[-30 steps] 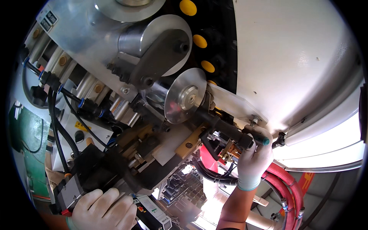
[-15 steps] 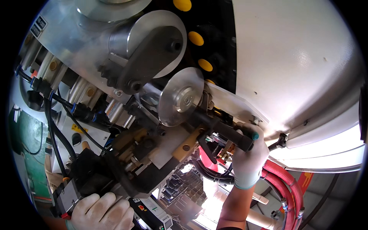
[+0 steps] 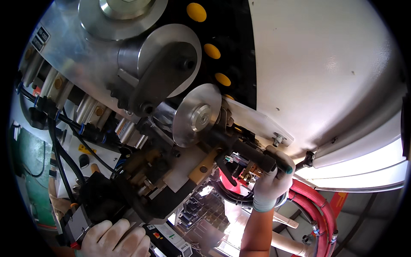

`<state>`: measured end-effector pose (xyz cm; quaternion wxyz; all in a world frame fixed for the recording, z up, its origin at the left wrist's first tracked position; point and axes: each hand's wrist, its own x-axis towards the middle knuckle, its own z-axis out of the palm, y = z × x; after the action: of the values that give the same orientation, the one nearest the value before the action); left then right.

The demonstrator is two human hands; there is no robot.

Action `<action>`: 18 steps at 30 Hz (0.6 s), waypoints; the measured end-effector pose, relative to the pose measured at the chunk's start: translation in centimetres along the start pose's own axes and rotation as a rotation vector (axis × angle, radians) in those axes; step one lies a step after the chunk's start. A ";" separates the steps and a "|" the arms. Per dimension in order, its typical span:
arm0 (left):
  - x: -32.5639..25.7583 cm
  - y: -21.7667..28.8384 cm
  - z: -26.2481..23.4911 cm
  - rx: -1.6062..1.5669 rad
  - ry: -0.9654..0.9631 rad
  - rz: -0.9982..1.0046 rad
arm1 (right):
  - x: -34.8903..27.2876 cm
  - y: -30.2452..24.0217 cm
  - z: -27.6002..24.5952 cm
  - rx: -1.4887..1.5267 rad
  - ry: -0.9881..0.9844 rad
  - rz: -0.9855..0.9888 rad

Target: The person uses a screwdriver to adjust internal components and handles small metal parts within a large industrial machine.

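Left hand (image 3: 114, 240) at 7 o'clock, fingers bent, can't tell if gripping. Steel disc (image 3: 197, 115) near centre, so I'd keep fingers clear. Black bar (image 3: 250, 155) at 4, right hand (image 3: 274, 183) closed round its outer end; go steady, don't yank.

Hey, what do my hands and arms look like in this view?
Your left hand and right hand wear off-white gloves. The right glove has a pale blue-green cuff, with no sleeve on the forearm just behind it. The left cuff is barely visible.
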<state>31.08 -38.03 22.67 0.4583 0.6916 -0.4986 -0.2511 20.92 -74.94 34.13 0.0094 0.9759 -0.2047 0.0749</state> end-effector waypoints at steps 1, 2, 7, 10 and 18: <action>0.0 -0.1 0.0 0.002 -0.004 0.003 | 0.3 -0.3 -0.1 -0.063 -0.027 -0.027; 0.1 0.0 0.1 0.009 -0.004 -0.005 | 1.0 -0.8 -0.3 -0.127 -0.057 -0.053; 0.3 0.2 0.0 0.026 -0.003 -0.022 | 1.9 -1.8 -0.5 -0.118 -0.131 -0.086; 0.2 0.1 0.0 0.029 0.003 -0.014 | 2.5 -2.1 -0.9 -0.211 -0.180 -0.118; 0.1 0.0 0.1 0.029 -0.005 -0.014 | 3.3 -3.6 -0.5 -0.329 -0.247 -0.081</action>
<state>31.00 -38.17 22.62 0.4453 0.7011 -0.4984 -0.2487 25.24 -72.95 35.17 0.1464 0.9704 -0.1744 -0.0804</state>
